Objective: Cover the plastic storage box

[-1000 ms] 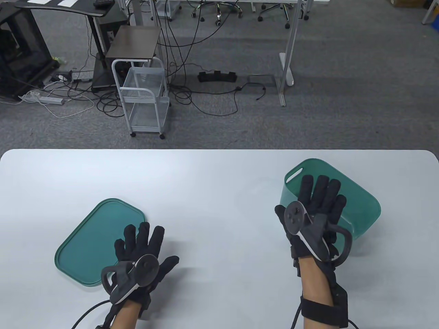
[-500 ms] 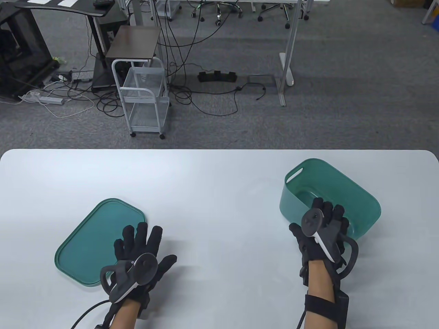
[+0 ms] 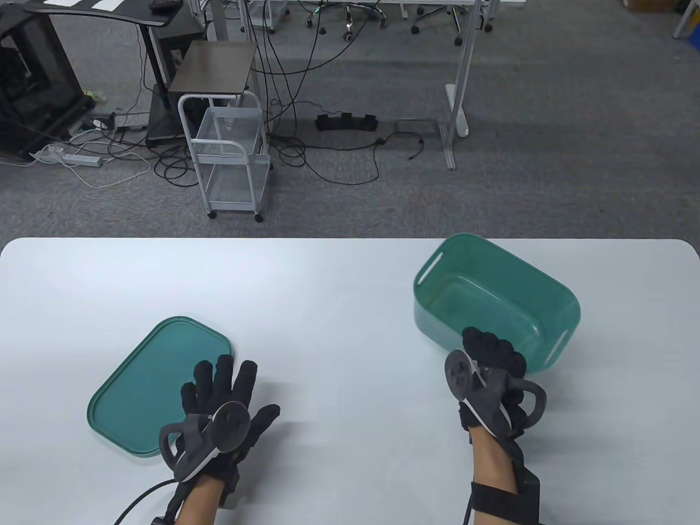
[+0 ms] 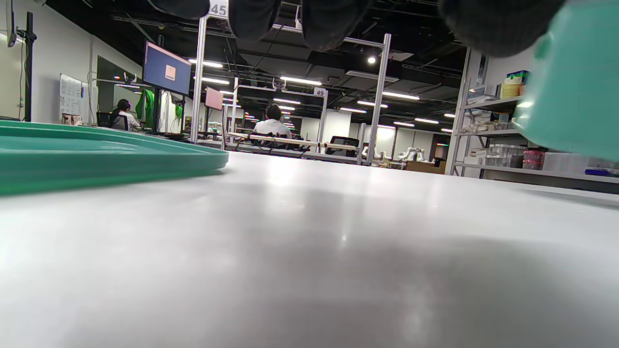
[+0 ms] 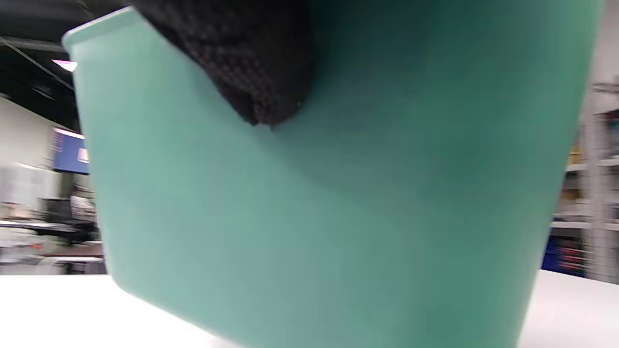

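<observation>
The teal plastic storage box (image 3: 495,292) is open-topped, at the right of the white table (image 3: 328,284). My right hand (image 3: 489,350) grips its near rim, fingers curled over the edge. In the right wrist view the box wall (image 5: 362,217) fills the frame, tilted, with a gloved finger (image 5: 242,58) on it. The box seems raised off the table. The flat teal lid (image 3: 147,377) lies at the left. My left hand (image 3: 227,385) is open with fingers spread at the lid's right edge, gripping nothing. The left wrist view shows the lid (image 4: 96,154) and the box (image 4: 575,96).
Beyond the table's far edge are a white wire cart (image 3: 232,158), floor cables and desk legs. The table stretches between lid and box.
My right hand drew back from over the box, curled onto its near rim and took hold. The box has moved left and towards the far edge. The left hand and lid have stayed put.
</observation>
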Tool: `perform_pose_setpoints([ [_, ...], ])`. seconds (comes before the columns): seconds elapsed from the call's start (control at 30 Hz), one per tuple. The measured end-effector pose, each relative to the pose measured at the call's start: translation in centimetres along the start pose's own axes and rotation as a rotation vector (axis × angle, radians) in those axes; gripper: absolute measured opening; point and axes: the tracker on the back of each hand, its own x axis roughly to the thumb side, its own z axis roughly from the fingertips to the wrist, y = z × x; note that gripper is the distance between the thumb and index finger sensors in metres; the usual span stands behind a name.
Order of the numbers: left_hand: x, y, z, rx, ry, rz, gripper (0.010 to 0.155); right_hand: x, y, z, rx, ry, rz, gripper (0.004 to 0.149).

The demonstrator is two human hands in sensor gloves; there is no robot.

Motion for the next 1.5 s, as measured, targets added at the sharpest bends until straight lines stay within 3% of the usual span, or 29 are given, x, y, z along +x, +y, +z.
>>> perform_pose_setpoints([
  [0.17, -0.1, 0.0, 0.0, -0.001, 0.003, 0.006, 0.088, 6.2, -2.6, 0.9, -0.023, -0.256, -0.094, 0.048],
  [0.3, -0.2, 0.1, 0.1, 0.005, 0.008, 0.016, 0.088, 10.6, -2.6, 2.3, 0.035, -0.389, -0.134, 0.047],
  [0.5, -0.4, 0.1, 0.2, -0.002, 0.016, 0.027, 0.088, 13.9, -0.8, 3.7, 0.137, -0.465, -0.142, 0.047],
  [0.7, -0.6, 0.1, 0.1, -0.013, 0.024, 0.047, 0.088, 14.9, 0.9, 4.0, 0.260, -0.466, -0.169, 0.047],
  [0.8, -0.6, 0.1, 0.2, -0.017, 0.026, 0.047, 0.088, 14.7, 0.5, 3.7, 0.355, -0.479, -0.158, 0.052],
  [0.87, -0.7, 0.1, 0.2, -0.027, 0.024, 0.046, 0.087, 14.1, 0.1, 3.7, 0.411, -0.496, -0.187, 0.075],
  [0.97, -0.8, 0.3, 0.3, -0.015, 0.026, 0.037, 0.086, 12.3, -1.1, 3.6, 0.340, -0.407, -0.279, 0.096],
  [1.13, -0.9, 0.1, 0.3, -0.040, 0.041, 0.034, 0.087, 7.7, -1.9, 2.9, 0.335, -0.270, -0.245, 0.108],
  [1.37, -0.9, 0.1, 0.4, -0.045, 0.055, 0.027, 0.087, 2.1, 2.3, 5.0, 0.340, -0.155, -0.209, 0.113],
  [1.5, -1.1, 0.1, 0.3, -0.056, 0.095, -0.011, 0.087, 1.1, 4.6, 6.7, 0.324, -0.143, -0.181, 0.113],
])
